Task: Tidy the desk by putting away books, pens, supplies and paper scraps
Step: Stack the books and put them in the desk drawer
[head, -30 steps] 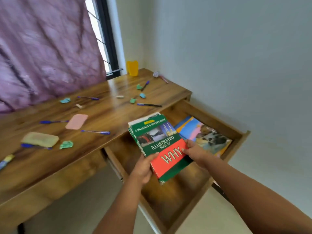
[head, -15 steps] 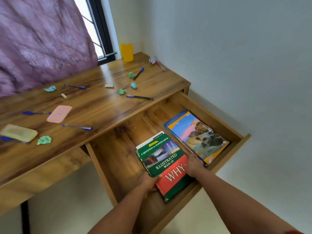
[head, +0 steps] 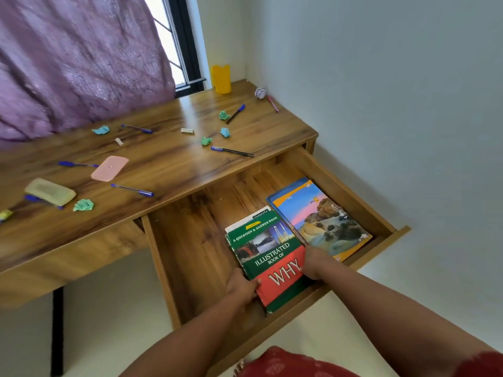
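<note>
Both hands (head: 275,278) gripped the WHY book (head: 268,257) stack, apparently resting on the drawer (head: 190,257) floor; advisable: square it at nine o'clock of the landscape-cover book (head: 321,221), then release.

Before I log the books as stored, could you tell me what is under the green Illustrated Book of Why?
Under the green book, a white-covered book peeks out at the far edge. The rest of it, and anything below, is covered. Both hands grip the stack.
</note>
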